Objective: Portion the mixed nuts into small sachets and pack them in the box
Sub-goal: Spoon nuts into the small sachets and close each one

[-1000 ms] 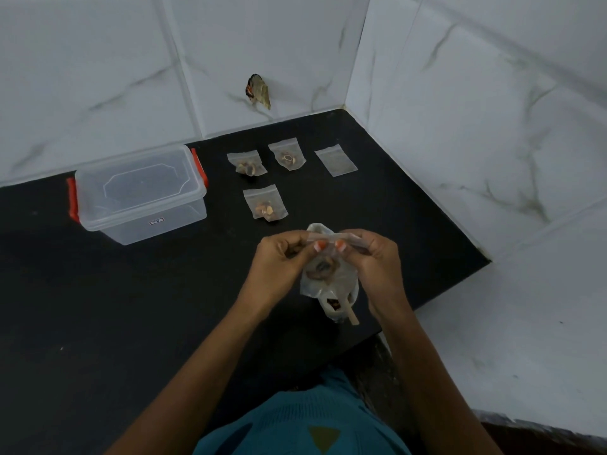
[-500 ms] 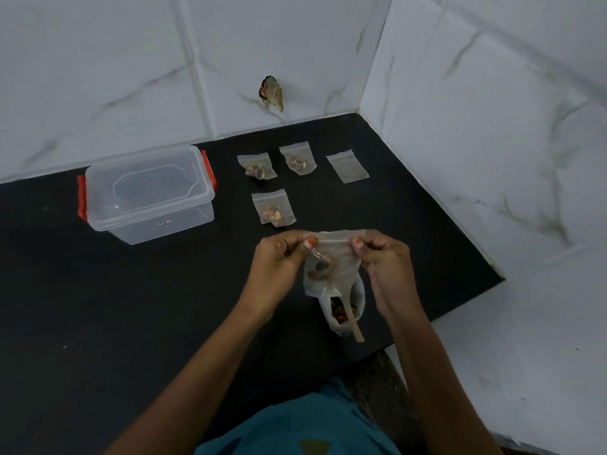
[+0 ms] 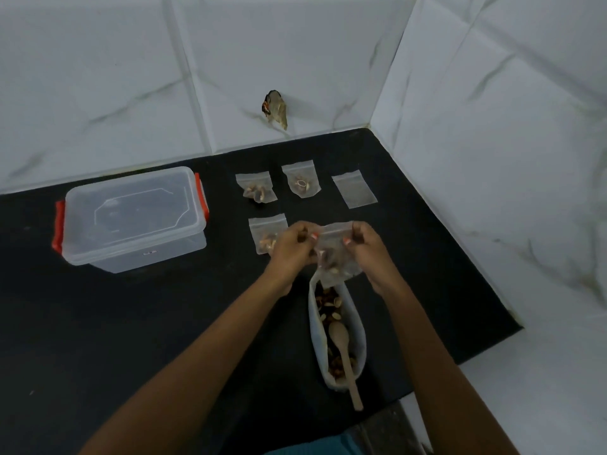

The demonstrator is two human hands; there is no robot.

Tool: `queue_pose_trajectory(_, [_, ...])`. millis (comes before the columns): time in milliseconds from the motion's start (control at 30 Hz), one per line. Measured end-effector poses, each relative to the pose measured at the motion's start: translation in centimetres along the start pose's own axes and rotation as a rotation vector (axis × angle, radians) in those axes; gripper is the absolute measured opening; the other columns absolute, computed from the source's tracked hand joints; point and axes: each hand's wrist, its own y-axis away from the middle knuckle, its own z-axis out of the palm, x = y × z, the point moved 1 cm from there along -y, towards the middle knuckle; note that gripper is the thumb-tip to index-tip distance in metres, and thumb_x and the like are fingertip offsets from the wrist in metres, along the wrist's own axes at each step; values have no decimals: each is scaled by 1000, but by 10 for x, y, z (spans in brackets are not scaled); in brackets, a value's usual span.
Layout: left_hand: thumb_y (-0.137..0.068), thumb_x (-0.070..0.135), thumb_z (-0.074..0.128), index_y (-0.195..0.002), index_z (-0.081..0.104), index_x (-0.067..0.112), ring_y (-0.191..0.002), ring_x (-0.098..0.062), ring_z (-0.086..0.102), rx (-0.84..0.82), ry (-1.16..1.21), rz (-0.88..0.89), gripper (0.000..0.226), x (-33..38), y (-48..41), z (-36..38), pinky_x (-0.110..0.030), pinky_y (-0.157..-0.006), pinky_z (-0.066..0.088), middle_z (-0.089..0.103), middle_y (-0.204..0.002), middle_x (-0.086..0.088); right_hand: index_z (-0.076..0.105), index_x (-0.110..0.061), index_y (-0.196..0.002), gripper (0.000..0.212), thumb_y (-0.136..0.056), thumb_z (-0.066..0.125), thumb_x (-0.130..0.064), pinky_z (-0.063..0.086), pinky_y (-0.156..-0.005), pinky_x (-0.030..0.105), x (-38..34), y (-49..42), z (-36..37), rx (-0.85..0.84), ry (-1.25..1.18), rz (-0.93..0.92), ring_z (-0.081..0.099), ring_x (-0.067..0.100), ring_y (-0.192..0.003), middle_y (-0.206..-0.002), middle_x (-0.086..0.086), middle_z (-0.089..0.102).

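Clear plastic sachet (image 3: 331,231) with a few nuts inside is pinched along its top strip, the left hand (image 3: 289,247) at its left corner and the right hand (image 3: 368,247) at its right, over the black counter (image 3: 131,323). Just nearer lies the open nut bag (image 3: 357,320), holding a wooden spoon (image 3: 343,349). The lidded box (image 3: 131,218) stands to the left, and an empty sachet (image 3: 354,192) lies far right.

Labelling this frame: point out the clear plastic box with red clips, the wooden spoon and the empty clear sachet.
Clear plastic box with red clips (image 3: 134,208): head view, lid centre.
Wooden spoon (image 3: 338,334): head view, bowl.
Empty clear sachet (image 3: 354,191): head view, centre.
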Motion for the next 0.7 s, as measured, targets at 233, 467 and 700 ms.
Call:
queue_pose_trajectory(233, [-88, 2, 57, -106, 55, 2, -79, -17, 63, 247, -160, -70, 18, -7, -91, -7, -22, -64, 57, 62, -105, -17, 52, -7, -111, 29, -84, 59, 2, 47, -59, 13, 10, -84, 0, 138, 67, 9, 54, 4, -74, -80, -5, 53])
queue_pose_trajectory(467, [-88, 2, 55, -105, 57, 6, -90, -29, 66, 286, -460, -81, 17, -20, -133, -10, -43, -83, 55, 63, -106, -18, 59, -3, -99, 17, -83, 59, 2, 49, -73, 24, 27, -120, 18, 197, 217, -37, 55, 11, -81, -89, 8, 59])
queue_pose_trajectory(700, [-87, 5, 56, -114, 57, 9, -104, -23, 58, 358, -728, 83, 27, -17, -139, -5, -33, -87, 48, 54, -118, -9, 61, -14, -103, 18, -86, 61, -14, 48, -78, 27, 24, -134, 7, 255, 317, -61, 57, 10, -85, -92, -3, 59])
